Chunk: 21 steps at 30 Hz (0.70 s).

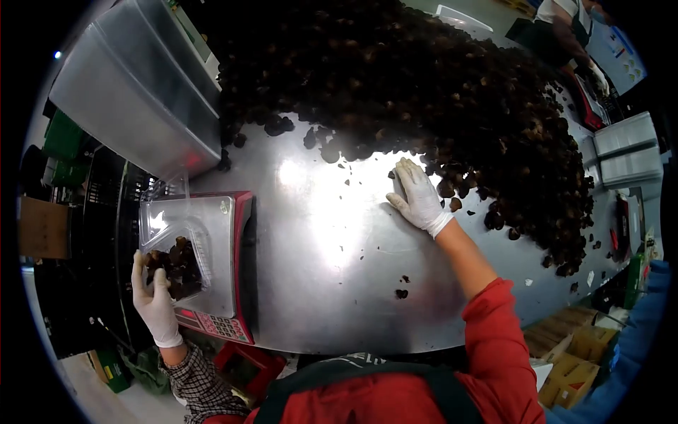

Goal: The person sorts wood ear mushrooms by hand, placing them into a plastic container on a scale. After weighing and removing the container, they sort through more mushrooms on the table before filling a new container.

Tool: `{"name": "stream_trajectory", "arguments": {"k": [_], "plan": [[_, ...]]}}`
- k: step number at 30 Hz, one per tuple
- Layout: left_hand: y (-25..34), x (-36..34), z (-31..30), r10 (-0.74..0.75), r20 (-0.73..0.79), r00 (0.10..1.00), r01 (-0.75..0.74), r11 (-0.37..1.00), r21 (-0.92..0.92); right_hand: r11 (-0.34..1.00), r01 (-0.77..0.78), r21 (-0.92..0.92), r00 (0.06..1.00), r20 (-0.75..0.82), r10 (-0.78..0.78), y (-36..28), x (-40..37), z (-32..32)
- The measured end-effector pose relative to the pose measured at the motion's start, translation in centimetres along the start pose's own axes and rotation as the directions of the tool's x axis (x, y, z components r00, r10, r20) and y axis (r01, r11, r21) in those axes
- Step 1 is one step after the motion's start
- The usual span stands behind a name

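A cardboard box [44, 227] is located at the far left, beside black crates [106, 191]. A tall stack of clear containers [134, 92] leans at the upper left, its lower end near the scale [224, 297].

The left hand [155, 307], in a white glove, is positioned at the near left part of the clear tray [205, 265]. The tray sits on the scale plate, its clear lid raised at the far side, and contains dark brown pieces [185, 268]. The thumb and the forward finger are parted—the thumb overlaps the pieces, the finger lies along the outer left side. Whether they grip the tray cannot be told.

The metal table [304, 268] extends to the right of the scale; a few small fragments [402, 293] lie on its near part. The right hand [417, 198], also gloved, is palm down over the table at the near edge of the large dark pile [424, 85]. Its fingers are extended and close together, the thumb set apart—nothing is clenched. A small dark piece [392, 174] lies just beside the fingers; contact cannot be confirmed.

Further right are flat clear containers [627, 152] and, above them, a co-worker [565, 32] by a second red scale [590, 102].
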<state>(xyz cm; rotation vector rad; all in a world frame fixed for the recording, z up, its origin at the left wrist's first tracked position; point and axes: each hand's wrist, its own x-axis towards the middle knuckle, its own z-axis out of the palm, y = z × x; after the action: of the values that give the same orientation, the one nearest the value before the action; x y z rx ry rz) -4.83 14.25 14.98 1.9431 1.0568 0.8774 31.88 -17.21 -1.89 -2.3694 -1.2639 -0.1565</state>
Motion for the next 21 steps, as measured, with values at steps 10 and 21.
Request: {"name": "stream_trajectory", "arguments": {"k": [10, 21], "plan": [[5.2, -5.2, 22.3, 0.532, 0.509, 0.677, -0.549, 0.825, -0.131, 0.976, 0.219, -0.017, 0.953, 0.217, -0.21, -1.2, 3.1, 2.2], [-0.7, -5.7, 33.0, 0.481, 0.712, 0.512, -0.709, 0.705, 0.034, 0.952, 0.292, 0.093, 0.932, 0.197, -0.305, -1.5, 2.1, 1.1]]}}
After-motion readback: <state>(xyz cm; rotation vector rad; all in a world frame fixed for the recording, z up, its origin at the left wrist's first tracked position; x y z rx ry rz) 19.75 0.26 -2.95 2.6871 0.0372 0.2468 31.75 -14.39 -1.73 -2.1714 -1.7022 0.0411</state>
